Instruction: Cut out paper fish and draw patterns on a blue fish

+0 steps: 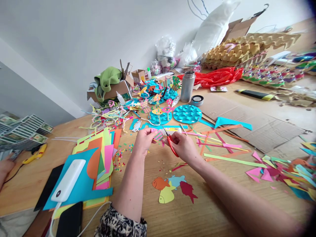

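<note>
My left hand (pixel 144 140) pinches a small striped paper fish (pixel 158 135) above the wooden table (pixel 212 210). My right hand (pixel 182 144) grips red-handled scissors (pixel 171 143), whose blades point at the paper fish. Both hands are closed. Below them lie several cut-out paper fish (pixel 172 189) in orange, blue, yellow and dark red. Tiny paper snippets are scattered under my hands.
A stack of coloured paper sheets (pixel 98 161) with a white power bank (pixel 67 180) lies at left. Paper strips (pixel 222 144) and scraps (pixel 283 172) lie at right. Blue discs (pixel 187 114), a steel flask (pixel 187 86), a cardboard box (pixel 112 90) and egg trays (pixel 242 49) stand behind. Another person's hand (pixel 5 168) shows at far left.
</note>
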The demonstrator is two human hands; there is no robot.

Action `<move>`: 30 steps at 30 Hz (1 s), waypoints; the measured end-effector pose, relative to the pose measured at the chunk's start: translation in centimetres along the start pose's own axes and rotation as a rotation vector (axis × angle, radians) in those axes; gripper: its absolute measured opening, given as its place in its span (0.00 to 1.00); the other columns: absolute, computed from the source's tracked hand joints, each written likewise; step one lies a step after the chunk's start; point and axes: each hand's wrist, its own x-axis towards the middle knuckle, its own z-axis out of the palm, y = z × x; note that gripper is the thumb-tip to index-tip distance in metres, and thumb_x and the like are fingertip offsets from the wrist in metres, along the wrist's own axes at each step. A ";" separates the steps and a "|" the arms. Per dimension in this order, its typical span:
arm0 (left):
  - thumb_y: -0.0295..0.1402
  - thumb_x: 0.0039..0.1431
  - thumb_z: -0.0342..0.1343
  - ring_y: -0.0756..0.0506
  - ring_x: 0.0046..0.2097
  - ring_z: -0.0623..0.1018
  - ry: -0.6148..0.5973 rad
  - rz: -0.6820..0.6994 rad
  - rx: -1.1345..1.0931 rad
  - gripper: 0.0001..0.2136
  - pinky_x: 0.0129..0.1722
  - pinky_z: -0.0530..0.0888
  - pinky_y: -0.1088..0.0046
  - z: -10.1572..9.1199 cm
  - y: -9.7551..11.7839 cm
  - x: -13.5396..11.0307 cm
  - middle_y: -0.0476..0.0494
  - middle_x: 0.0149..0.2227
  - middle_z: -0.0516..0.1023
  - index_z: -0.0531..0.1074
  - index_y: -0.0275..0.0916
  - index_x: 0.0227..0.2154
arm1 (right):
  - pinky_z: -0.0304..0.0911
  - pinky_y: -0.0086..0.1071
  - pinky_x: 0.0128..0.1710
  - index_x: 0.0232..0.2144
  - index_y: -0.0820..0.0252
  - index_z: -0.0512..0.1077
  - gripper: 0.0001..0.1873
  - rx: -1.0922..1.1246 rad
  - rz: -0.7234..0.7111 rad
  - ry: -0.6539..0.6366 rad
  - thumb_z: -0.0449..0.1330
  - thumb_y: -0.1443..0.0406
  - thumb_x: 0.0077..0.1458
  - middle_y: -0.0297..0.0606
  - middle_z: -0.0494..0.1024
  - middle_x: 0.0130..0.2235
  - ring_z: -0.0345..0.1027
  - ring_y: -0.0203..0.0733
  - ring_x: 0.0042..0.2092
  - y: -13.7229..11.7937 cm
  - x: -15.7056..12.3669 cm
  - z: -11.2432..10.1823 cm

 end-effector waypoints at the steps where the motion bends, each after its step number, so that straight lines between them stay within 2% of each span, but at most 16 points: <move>1: 0.36 0.42 0.64 0.50 0.26 0.74 -0.003 0.000 -0.001 0.10 0.23 0.70 0.77 0.0 0.0 0.0 0.46 0.24 0.77 0.77 0.34 0.25 | 0.49 0.29 0.23 0.21 0.57 0.63 0.20 0.015 0.003 -0.003 0.60 0.50 0.53 0.31 0.66 0.20 0.56 0.35 0.22 0.0 0.0 0.0; 9: 0.37 0.43 0.63 0.50 0.27 0.74 -0.086 -0.012 0.029 0.09 0.25 0.70 0.78 0.1 0.0 -0.3 0.45 0.26 0.77 0.77 0.35 0.25 | 0.53 0.30 0.22 0.25 0.57 0.66 0.21 0.356 0.082 -0.020 0.66 0.49 0.46 0.31 0.68 0.22 0.59 0.35 0.24 -0.3 0.2 -0.1; 15: 0.36 0.42 0.65 0.51 0.26 0.72 -0.173 -0.025 0.074 0.09 0.26 0.69 0.78 0.1 -0.2 -0.3 0.46 0.26 0.77 0.78 0.34 0.25 | 0.65 0.31 0.27 0.28 0.56 0.66 0.22 0.690 0.103 -0.008 0.72 0.53 0.39 0.33 0.74 0.27 0.68 0.38 0.28 -0.9 0.6 -0.1; 18: 0.35 0.43 0.65 0.51 0.26 0.72 -0.209 -0.031 0.091 0.09 0.26 0.68 0.77 0.2 -0.2 -0.4 0.46 0.25 0.77 0.78 0.33 0.25 | 0.68 0.32 0.31 0.28 0.56 0.68 0.22 0.738 0.122 -0.011 0.74 0.55 0.35 0.33 0.75 0.29 0.70 0.38 0.30 -1.1 0.7 -0.2; 21: 0.35 0.44 0.65 0.51 0.26 0.72 -0.241 -0.042 0.103 0.09 0.26 0.68 0.77 0.3 -0.2 -0.5 0.46 0.24 0.75 0.77 0.33 0.23 | 0.67 0.31 0.29 0.27 0.56 0.68 0.23 0.751 0.140 -0.021 0.75 0.56 0.32 0.32 0.75 0.27 0.70 0.38 0.29 -1.0 0.8 -0.1; 30: 0.37 0.51 0.60 0.51 0.24 0.73 -0.286 -0.072 0.110 0.11 0.25 0.69 0.77 0.4 -0.3 -0.4 0.47 0.23 0.73 0.74 0.34 0.20 | 0.65 0.31 0.28 0.27 0.56 0.68 0.23 0.775 0.179 -0.026 0.74 0.55 0.33 0.32 0.75 0.26 0.71 0.38 0.29 -1.1 0.8 -0.4</move>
